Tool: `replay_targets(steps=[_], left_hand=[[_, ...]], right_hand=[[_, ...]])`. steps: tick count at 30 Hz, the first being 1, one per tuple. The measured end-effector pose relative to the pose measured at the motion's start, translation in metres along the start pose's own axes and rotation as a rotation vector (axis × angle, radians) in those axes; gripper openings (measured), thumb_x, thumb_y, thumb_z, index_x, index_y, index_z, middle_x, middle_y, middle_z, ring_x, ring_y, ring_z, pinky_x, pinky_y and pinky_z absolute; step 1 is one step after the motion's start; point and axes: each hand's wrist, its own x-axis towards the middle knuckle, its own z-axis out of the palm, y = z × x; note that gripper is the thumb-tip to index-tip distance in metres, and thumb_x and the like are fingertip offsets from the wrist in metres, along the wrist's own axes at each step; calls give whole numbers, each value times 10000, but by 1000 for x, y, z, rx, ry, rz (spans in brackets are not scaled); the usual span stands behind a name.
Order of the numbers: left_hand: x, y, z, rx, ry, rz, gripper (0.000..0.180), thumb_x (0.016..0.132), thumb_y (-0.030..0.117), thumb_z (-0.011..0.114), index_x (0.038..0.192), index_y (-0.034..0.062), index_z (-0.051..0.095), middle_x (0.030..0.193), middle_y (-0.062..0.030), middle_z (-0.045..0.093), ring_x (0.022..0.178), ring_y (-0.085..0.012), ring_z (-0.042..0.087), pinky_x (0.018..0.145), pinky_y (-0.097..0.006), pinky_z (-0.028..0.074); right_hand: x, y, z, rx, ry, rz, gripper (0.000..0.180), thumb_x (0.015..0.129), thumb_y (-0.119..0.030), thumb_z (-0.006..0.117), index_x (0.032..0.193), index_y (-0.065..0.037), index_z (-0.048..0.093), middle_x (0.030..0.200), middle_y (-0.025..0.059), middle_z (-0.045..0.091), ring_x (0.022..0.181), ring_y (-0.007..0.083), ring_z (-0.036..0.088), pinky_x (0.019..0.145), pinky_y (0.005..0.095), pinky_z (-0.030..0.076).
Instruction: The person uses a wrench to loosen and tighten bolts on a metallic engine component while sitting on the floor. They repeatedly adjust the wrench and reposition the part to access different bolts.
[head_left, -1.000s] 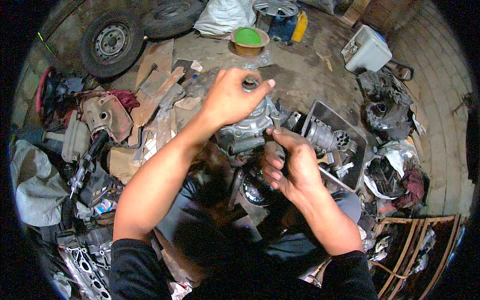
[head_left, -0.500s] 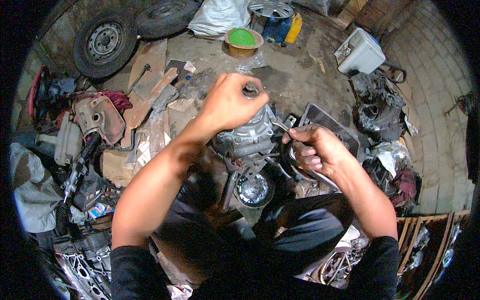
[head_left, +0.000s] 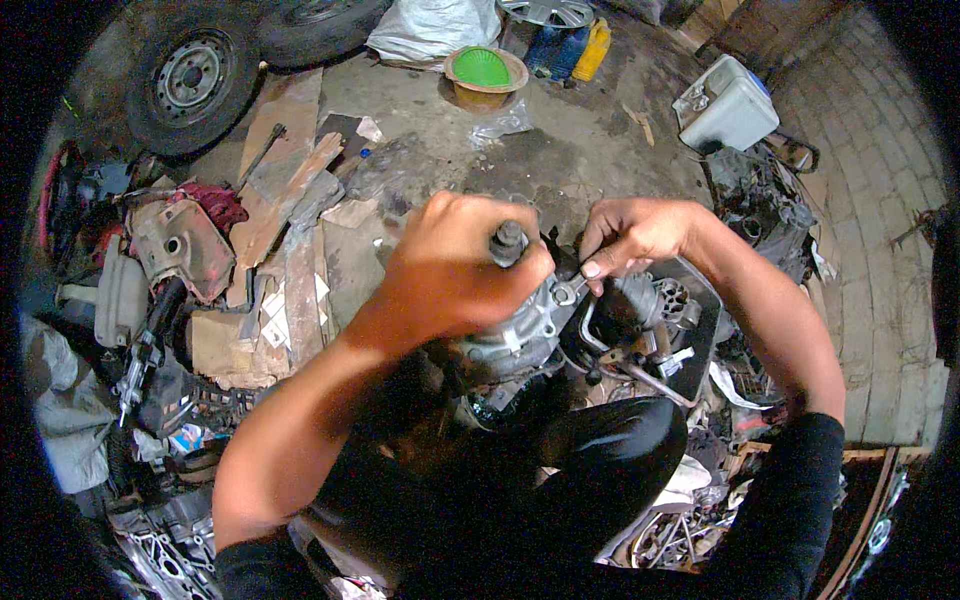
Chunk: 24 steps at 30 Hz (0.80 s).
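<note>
Head view | A person's left hand was closed around a dark handle standing above a grey engine part held over the lap | right hand pinched a small wrench against that part's top | tyres, a green-lidded tub and a white box lay on the concrete floor.

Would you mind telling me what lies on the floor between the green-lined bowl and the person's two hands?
In the head view, mostly bare, stained concrete floor separates the bowl from the left hand and right hand; only a crumpled clear plastic scrap lies beside the bowl.
</note>
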Motion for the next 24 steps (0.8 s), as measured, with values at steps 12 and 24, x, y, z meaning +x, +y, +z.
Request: replay_targets(steps=[12,24], left_hand=[[-5,7,-3,-4,17,-12,180,825,201,776,896,57,694,897,-142,733,862,-332,719,815,-422,541],[-21,21,8,120,221,-185,404,782,228,801,1087,-15,699,1026,-214,743,1012,-361,720,899,-431,548]], right_hand=[[-29,-23,-15,-244,629,-113,341,954,-322,690,905,6,768,687,16,625,610,101,495,558,276,364],[8,70,107,518,1617,-262,250,961,-199,672,1133,-19,651,651,-41,464,526,84,394,495,281,298]])
